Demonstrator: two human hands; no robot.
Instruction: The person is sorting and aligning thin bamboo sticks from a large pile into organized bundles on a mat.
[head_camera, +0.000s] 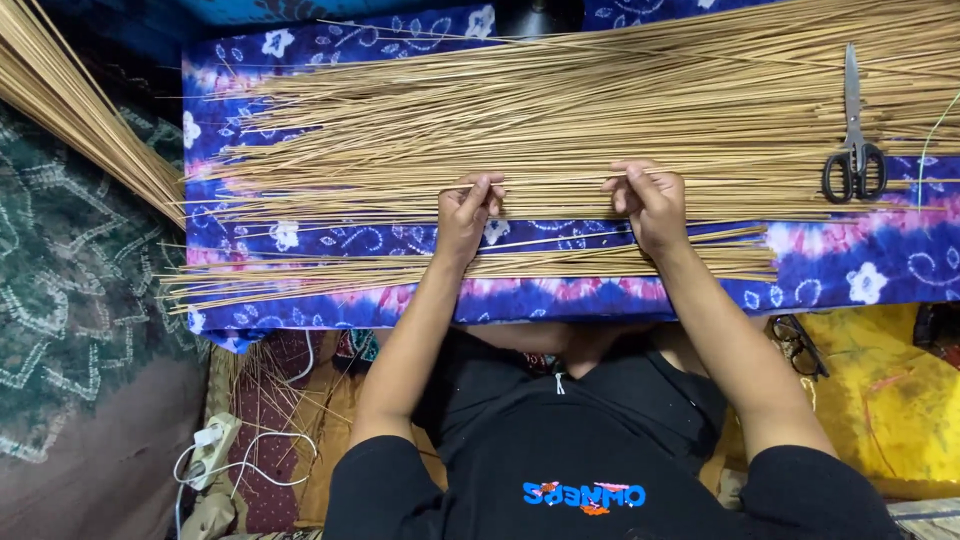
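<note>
You've got one thin stick (555, 181) pinched at two spots, left hand (465, 212) and right hand (650, 205), both w/ fingers closed on it, thumb against forefinger. The stick runs level between the hands, just above the near edge of the big spread of sticks (600, 110) on the table (850, 270).

To do this well, IMO: keep the pinch light, since a stick this thin looks likely to snap if bent. Keep both hands at the same height so it stays straight, and lift it clear of its neighbours before moving it sideways, or it may drag others along. Don't let it mix w/ the smaller row of sticks (470, 268) lying nearer your body, under your wrists.

Materials: sticks are pale tan, long, very slender, prob. stiff and dry, w/ a matte surface; they lie roughly parallel, ends ragged at the left. Another bundle (80, 110) slants in at top left. The table wears a soft blue-purple-pink dyed cloth w/ white flowers, slightly rumpled. Scissors (853, 150), black loop handles and steel blades, lie on the sticks at right, well apart from your hands. A white power strip (213, 450) w/ cable sits on the floor, lower left.
</note>
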